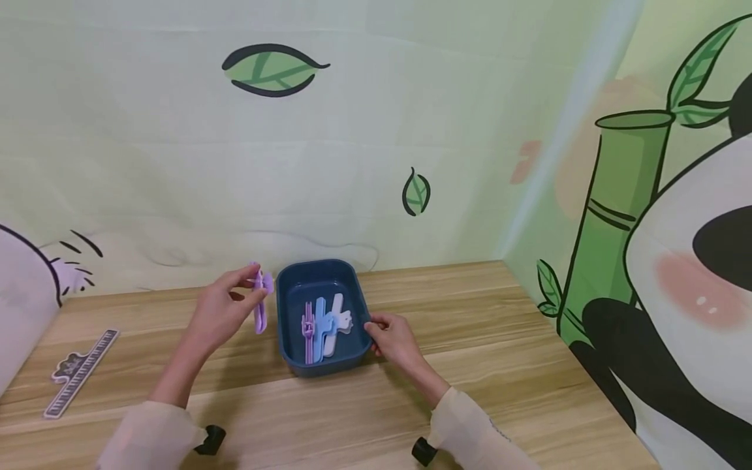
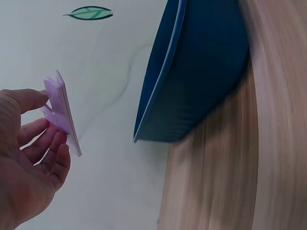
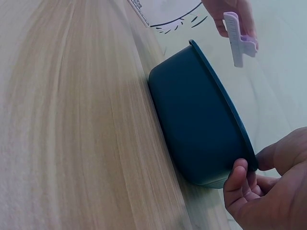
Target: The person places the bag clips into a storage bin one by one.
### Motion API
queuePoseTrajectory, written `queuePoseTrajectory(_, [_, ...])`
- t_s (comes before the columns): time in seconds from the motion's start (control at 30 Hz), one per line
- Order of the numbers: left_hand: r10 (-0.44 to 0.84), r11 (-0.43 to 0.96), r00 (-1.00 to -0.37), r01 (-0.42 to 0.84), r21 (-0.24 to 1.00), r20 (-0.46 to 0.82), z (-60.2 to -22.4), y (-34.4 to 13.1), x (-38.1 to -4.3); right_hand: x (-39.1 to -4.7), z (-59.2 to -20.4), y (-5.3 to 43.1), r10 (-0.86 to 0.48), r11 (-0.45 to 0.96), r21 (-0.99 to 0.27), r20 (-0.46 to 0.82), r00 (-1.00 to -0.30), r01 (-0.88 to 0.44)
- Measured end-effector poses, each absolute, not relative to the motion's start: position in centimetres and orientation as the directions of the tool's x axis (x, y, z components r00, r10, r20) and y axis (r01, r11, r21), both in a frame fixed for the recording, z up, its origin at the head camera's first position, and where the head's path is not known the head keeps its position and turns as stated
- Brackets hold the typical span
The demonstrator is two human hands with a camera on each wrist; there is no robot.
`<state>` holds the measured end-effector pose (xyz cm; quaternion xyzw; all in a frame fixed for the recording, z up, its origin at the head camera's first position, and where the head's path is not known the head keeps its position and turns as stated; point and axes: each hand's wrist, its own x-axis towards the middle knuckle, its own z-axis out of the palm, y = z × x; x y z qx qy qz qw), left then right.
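Note:
My left hand [image 1: 219,312] pinches a purple clip [image 1: 260,314] between thumb and fingertips, raised just left of a dark blue plastic bin [image 1: 294,282]. Ruler-like marks run along this clip [image 2: 61,108], visible in the right wrist view. Inside the bin lie another purple clip [image 1: 309,339], a light blue clip [image 1: 320,329] and a white clip [image 1: 336,323], side by side. At the bin's right side, my right hand [image 1: 398,341] grips the rim, thumb on top and fingers curled beneath, as the right wrist view shows.
On the wooden table [image 1: 470,352], a grey ruler-marked piece with a decorated bump [image 1: 82,375] lies at the far left. A wall sheet [image 1: 364,130] printed with leaves and a panda stands behind the table and along its right side.

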<state>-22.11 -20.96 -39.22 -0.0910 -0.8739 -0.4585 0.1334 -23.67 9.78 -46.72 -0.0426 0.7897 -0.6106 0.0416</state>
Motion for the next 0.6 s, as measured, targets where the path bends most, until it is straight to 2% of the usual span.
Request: queuePoseTrajectory(0.6, [0.117, 0.591, -0.964, 0.259, 0.764, 0.237, -40.9, -17.2, -23.5, -23.7, -46.7, 9.9, -0.131, 0.276, -0.960, 0.003, -0.991, -0.039])
